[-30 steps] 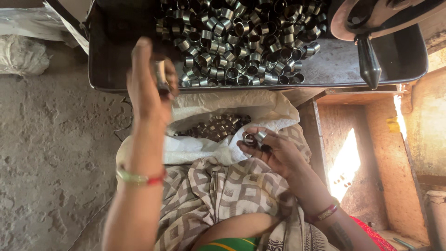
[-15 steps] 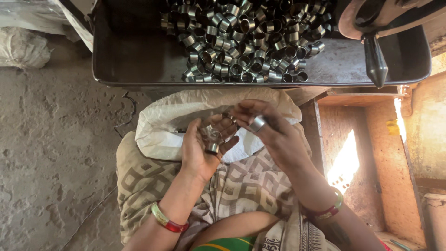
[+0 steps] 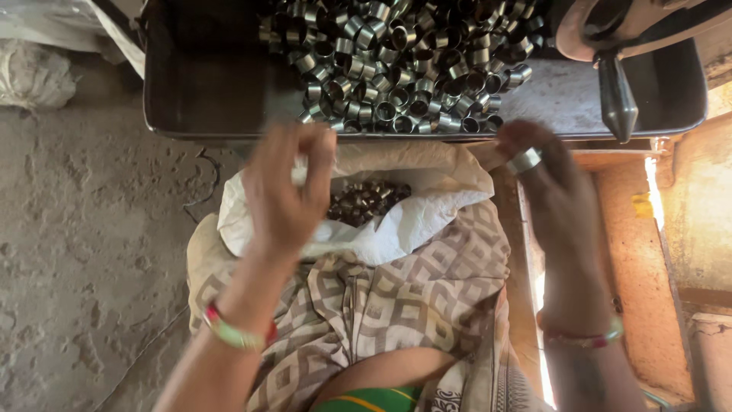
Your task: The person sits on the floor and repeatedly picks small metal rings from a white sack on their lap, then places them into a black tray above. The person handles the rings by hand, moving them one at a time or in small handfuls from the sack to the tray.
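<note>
One ring (image 3: pixel 524 159), a short silver metal sleeve, sits at the tips of the right hand (image 3: pixel 560 202), pinched between fingers that close around it, just below the front lip of the tray (image 3: pixel 206 91). Two hands are in view, both the person's own. Motion blurs the left hand (image 3: pixel 286 194); its fingers curl narrowly around something small and pale near the thumb, but I cannot tell what it is. That hand hovers over the left edge of the sack (image 3: pixel 412 206).

Dozens of like rings (image 3: pixel 404 61), too many to count, lie heaped in the one dark metal tray, piled toward its middle and right. A second, smaller cluster of darker rings (image 3: pixel 370 200) rests in the open mouth of the one white sack, between the two hands and apart from both. Beneath the sack lies a patterned brown-and-cream cloth (image 3: pixel 396 305). Each wrist carries one bangle band. One dark pointed machine part (image 3: pixel 616 95) hangs over the tray's right end, near the right hand.
</note>
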